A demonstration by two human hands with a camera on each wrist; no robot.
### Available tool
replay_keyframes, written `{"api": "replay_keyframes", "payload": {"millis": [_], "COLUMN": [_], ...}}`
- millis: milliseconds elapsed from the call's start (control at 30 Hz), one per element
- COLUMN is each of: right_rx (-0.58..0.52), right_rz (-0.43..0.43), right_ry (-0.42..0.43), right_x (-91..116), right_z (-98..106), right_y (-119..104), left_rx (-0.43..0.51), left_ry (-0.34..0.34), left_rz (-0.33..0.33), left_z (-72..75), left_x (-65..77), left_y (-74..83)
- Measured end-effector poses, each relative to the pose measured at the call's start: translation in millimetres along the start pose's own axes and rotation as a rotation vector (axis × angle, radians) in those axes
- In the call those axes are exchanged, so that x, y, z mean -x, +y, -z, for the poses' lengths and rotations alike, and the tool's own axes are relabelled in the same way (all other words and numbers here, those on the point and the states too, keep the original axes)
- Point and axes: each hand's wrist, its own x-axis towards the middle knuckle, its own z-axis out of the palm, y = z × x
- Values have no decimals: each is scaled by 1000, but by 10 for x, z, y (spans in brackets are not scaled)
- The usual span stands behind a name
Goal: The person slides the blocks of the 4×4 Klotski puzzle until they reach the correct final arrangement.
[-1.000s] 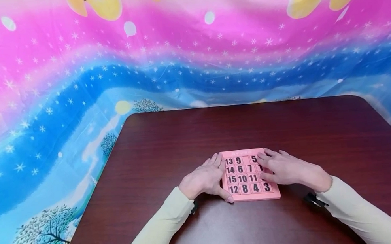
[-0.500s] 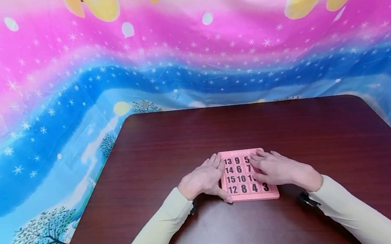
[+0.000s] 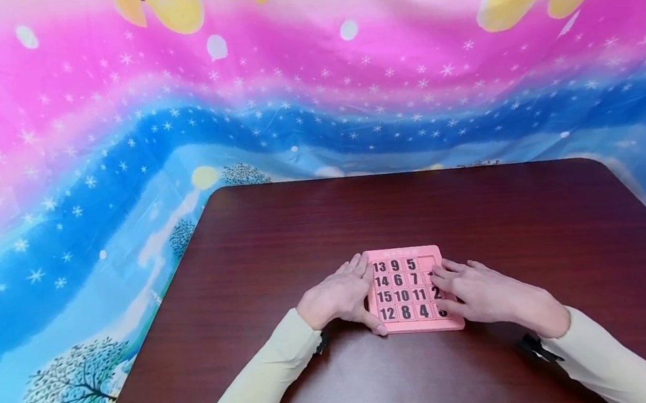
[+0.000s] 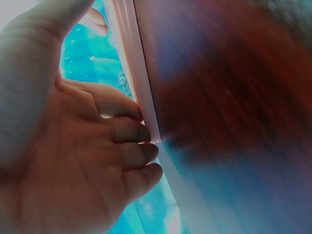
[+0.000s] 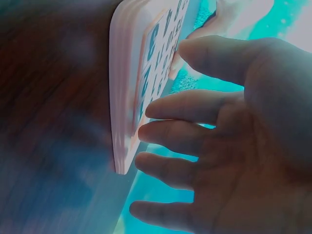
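Note:
A pink number slide puzzle (image 3: 402, 295) lies flat on the table, its black-numbered tiles in a square grid. The gap (image 3: 426, 261) is at the top right corner, beside the 5 tile (image 3: 411, 264). My left hand (image 3: 339, 297) holds the puzzle's left side, thumb at the near left corner and fingers along the edge. Over the right column, my right hand (image 3: 480, 290) has its fingers extended, with fingertips at the 1 tile and partly covering the 3. In the right wrist view, those fingers (image 5: 170, 107) are nearly straight beside the puzzle's frame (image 5: 122, 87).
The dark red-brown wooden table (image 3: 279, 232) has rounded far corners. Behind it hangs a printed cloth (image 3: 311, 84) in pink and blue with snowflakes and trees. Both forearms wear pale sleeves (image 3: 259, 379), with a black strap at each wrist.
The 5 tile has slid left, so the gap has moved to the top right corner. My right hand followed it left, then drew back to the right column. The left hand stays put.

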Motion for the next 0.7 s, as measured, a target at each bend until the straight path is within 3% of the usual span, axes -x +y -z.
{"api": "replay_keyframes", "payload": {"millis": [700], "right_rx": [40], "right_rz": [24], "right_ry": [32], "right_x": [-17], "right_z": [-68], "right_y": [23], "left_rx": [-13], "left_ry": [18], "left_rz": [-5], "left_z": [-12], "left_x": [5], "left_y": [1]}}
